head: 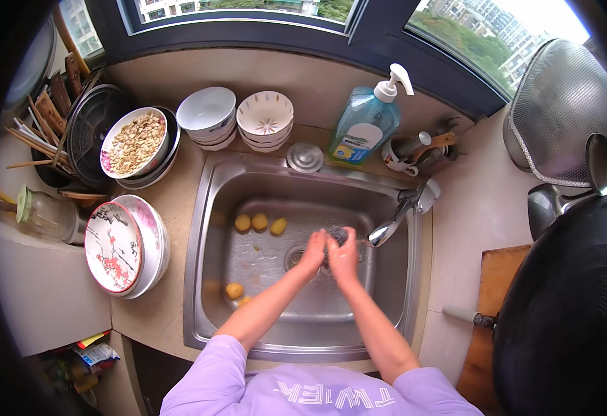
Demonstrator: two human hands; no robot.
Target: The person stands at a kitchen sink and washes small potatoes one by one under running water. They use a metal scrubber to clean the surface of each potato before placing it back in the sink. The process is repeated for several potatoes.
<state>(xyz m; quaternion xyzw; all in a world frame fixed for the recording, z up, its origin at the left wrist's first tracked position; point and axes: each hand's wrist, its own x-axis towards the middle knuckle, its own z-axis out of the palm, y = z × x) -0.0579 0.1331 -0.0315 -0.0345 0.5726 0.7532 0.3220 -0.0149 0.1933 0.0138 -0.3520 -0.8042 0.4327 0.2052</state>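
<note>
My right hand (pixel 343 258) grips a dark, mesh-like scouring ball (pixel 338 234) under the spout of the chrome faucet (pixel 386 231). My left hand (pixel 313 253) is pressed up beside it, fingers together; whether something sits between the palms is hidden. Both hands are wet, over the right half of the stainless steel sink (pixel 303 323). Just left of my left hand shows the drain strainer (pixel 295 256). Three small yellow potatoes, one of them a potato (pixel 259 222) in the middle, lie along the sink's back left. Another potato (pixel 234 290) lies nearer, beside one partly covered by my left forearm.
Behind the sink stand stacked bowls (pixel 265 122), a metal lid (pixel 305 157) and a blue soap pump bottle (pixel 365 125). Plates (pixel 113 247) and a bowl of seeds (pixel 136 143) occupy the left counter. A black wok (pixel 563 312) and a mesh strainer (pixel 563 112) crowd the right.
</note>
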